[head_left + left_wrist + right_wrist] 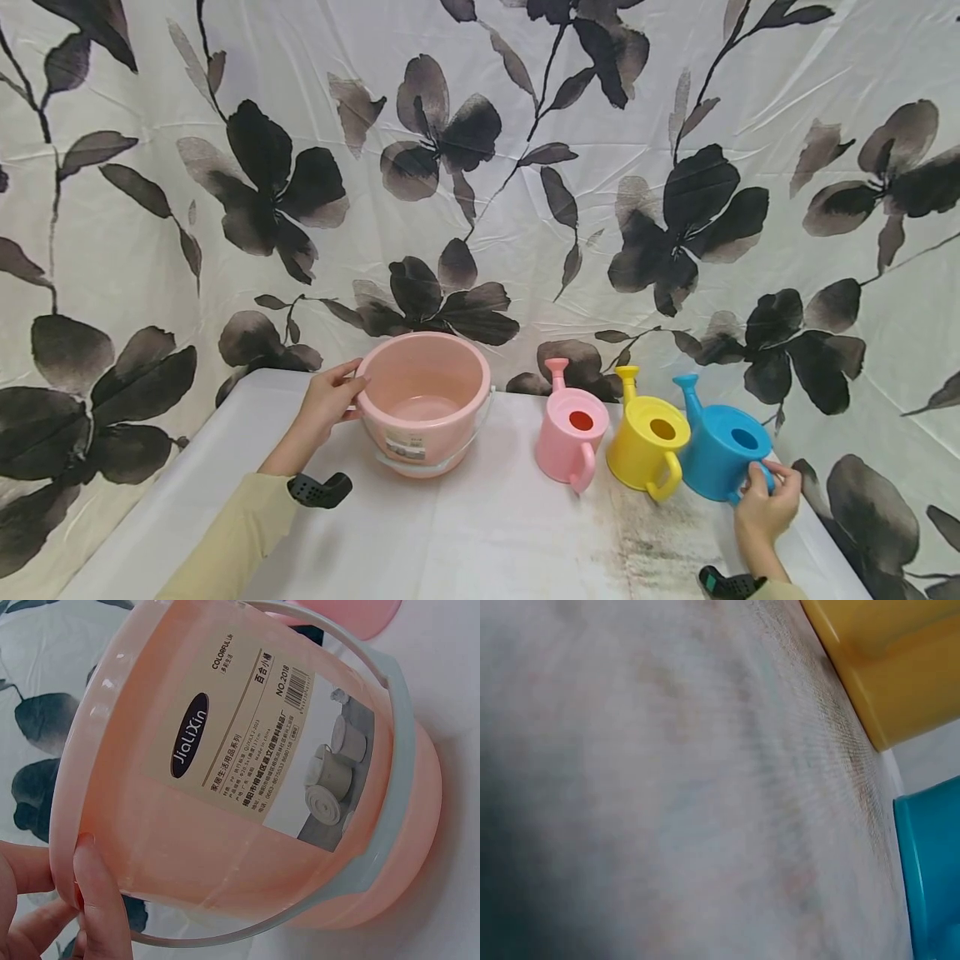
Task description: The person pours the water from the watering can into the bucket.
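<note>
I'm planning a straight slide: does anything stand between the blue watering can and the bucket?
Yes. The yellow watering can stands just beside the blue watering can, whose handle the right hand holds; then comes the pink watering can, nearest the bucket.

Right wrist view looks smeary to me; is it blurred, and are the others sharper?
Right wrist: yes, the tabletop is blurred and darkens toward lower left; the yellow watering can and blue watering can have crisper edges. Left wrist: dim, but large print on the label of the pink bucket reads. Head: brightest, left hand and right hand distinct.
</note>
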Motion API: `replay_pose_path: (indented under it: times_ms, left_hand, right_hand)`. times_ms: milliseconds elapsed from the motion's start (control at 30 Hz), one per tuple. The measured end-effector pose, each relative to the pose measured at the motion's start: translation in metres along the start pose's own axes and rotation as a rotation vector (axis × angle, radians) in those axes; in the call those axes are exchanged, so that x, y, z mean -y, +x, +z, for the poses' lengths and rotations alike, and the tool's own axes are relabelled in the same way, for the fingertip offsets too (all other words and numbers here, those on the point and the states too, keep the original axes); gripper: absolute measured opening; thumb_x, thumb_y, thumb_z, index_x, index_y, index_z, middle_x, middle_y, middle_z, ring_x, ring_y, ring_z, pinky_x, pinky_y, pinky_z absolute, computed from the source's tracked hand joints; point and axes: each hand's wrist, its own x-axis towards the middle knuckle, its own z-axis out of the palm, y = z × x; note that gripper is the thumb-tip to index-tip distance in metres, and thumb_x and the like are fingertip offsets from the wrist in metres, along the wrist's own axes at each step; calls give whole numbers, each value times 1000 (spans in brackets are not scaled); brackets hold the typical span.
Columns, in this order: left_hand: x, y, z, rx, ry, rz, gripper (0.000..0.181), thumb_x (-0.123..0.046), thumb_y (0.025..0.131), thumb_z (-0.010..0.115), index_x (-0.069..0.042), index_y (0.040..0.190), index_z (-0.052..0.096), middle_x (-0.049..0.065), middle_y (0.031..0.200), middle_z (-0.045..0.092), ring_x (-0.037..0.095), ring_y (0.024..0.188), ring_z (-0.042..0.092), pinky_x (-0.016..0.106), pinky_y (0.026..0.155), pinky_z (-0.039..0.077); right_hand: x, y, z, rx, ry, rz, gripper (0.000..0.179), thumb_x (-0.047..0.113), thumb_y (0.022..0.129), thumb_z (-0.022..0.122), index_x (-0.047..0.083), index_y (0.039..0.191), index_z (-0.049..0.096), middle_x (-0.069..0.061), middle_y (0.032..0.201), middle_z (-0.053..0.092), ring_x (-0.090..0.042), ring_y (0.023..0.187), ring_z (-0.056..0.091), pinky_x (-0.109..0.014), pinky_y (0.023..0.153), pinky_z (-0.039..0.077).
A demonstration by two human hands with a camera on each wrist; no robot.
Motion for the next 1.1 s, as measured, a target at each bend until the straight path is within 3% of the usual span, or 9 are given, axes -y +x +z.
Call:
replay_pose_path:
  times_ms: [167,300,500,667,867,1000,1100]
  left_hand:
    - [0,0,0,-3,-1,1,56,-23,99,51,-9,150,33,15,114,51,4,73,55,16,60,55]
    - [-1,1,1,-2,0,5,56,-23,99,51,-9,150,33,15,114,51,4,73,55,15,60,55]
    - [-1,0,1,-4,-3,12,55,-22,99,51,-8,149,33,15,114,51,3,73,55,15,61,55]
    - [-1,-2,1,-1,-3,10,55,-22,99,50,-7,149,33,16,115,51,3,73,55,15,61,55]
    - [-1,-3,1,2,-2,12,55,-21,99,49,-7,150,32,16,114,50,4,74,54,15,61,55]
    - [-1,-3,1,2,-4,11,55,-21,99,49,-7,150,32,16,114,50,4,73,54,15,61,55]
    - [-1,-2,0,-1,-3,10,55,-21,99,49,-7,150,32,16,115,50,4,74,54,15,61,55]
  right_hand:
    - [1,1,-6,55,-17,11,21,18,96,49,37,93,40,23,59,42,7,52,40,-10,55,33]
    - [1,2,-10,174,-31,9,12,21,99,45,23,88,43,18,57,43,1,52,42,-11,52,34]
    - [5,3,-14,358,-80,42,29,28,104,35,6,87,41,12,60,46,-5,57,43,-17,55,37]
    - [6,5,-17,386,-106,66,30,30,103,36,5,88,42,13,60,47,-4,57,45,-17,55,38]
    - [9,7,-23,413,-255,88,38,38,102,36,3,94,49,15,66,48,1,63,45,-17,63,36]
    - [15,7,-26,412,-349,90,38,34,101,39,-3,106,50,-6,85,59,-10,75,51,-25,65,38]
    - [14,8,-24,385,-371,85,38,26,99,44,-7,118,45,-23,107,52,-26,91,50,-32,63,43]
